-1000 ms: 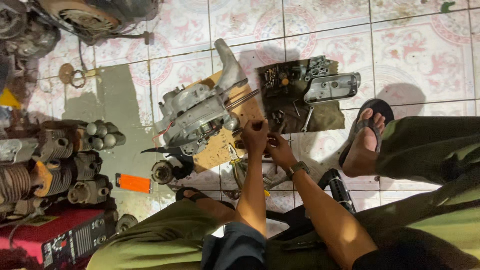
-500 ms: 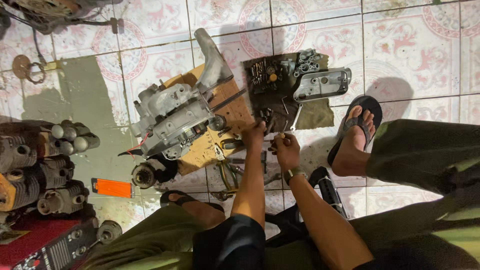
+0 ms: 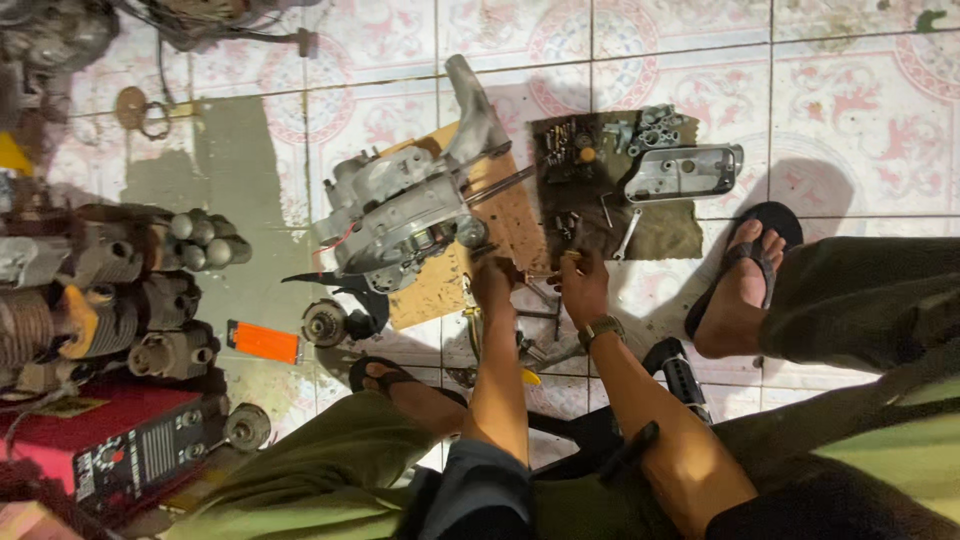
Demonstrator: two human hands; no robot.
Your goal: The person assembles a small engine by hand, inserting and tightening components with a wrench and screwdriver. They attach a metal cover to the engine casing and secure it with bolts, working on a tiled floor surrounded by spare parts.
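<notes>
On dark cloth [image 3: 668, 238]: loose bolts [image 3: 566, 150]

Small parts on the dark cloth [image 3: 668, 238] are perhaps bolts; too small.

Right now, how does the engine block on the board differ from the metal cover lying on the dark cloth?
The engine block is bulky, grey and dull, with a shaft sticking out; the metal cover is flatter, smaller and shiny. The engine block sits on the wooden board, next to the left hand; the cover lies among loose small parts, beyond the right hand. Both are metal.
</notes>
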